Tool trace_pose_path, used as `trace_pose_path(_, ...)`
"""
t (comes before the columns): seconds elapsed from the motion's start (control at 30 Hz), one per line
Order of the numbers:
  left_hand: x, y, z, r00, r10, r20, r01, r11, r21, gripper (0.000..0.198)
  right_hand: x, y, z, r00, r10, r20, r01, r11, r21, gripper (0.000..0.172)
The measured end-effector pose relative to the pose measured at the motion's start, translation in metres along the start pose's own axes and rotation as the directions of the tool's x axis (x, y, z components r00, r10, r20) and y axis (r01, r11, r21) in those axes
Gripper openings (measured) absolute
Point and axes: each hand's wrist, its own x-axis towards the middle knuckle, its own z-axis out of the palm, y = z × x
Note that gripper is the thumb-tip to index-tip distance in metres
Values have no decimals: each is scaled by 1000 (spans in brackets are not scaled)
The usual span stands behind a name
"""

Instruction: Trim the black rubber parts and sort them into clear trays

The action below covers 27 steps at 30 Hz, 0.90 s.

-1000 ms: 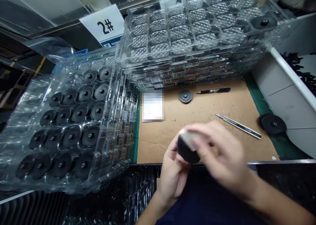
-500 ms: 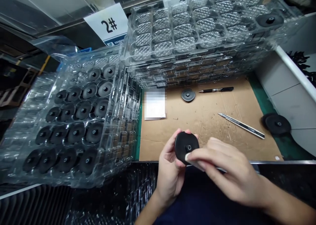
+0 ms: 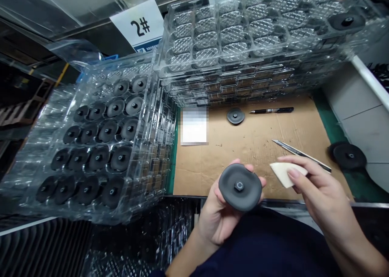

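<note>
My left hand (image 3: 217, 214) grips a round black part (image 3: 243, 198) by its edge, its dished face and small central stub turned up toward me. Pinched between thumb and fingers of my right hand (image 3: 322, 192) is a cream-coloured wedge (image 3: 285, 173), like a piece of sponge or felt, held to the right of the part and apart from it. Under both hands lies a cardboard sheet (image 3: 206, 169). A similar black disc (image 3: 236, 116) rests on it farther back, and a craft knife (image 3: 299, 153) lies partly behind my right fingers.
Stacked clear plastic trays (image 3: 182, 76) stand along the back. More trays (image 3: 146, 180) at the left hold rows of black discs. A black pen (image 3: 272, 110), a blurred white paper (image 3: 194, 127) and more discs (image 3: 349, 155) are on the bench. A sign (image 3: 138, 26) reads 2#.
My right hand has drawn the wedge off the disc and away to the right. The disc in my left hand now faces up more fully and is nearer the camera.
</note>
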Motion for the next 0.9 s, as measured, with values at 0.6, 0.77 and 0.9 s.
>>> trace_pose_path(0.6, -6, -10, -5, 1000, -26, -16, 27, 991, 128, 50, 5, -51, 1, 863, -485, 142, 503, 802, -323, 32)
trace_pose_path(0.77, -9, -10, -7, 988, 74, -135, -18, 927, 376, 61, 13, -78, 23, 594, -641, 486, 781, 605, -155, 28)
trace_pose_path(0.9, -10, -7, -13, 957, 191, -220, -73, 888, 454, 45, 16, -79, 31, 641, -591, 489, 751, 615, -241, 27)
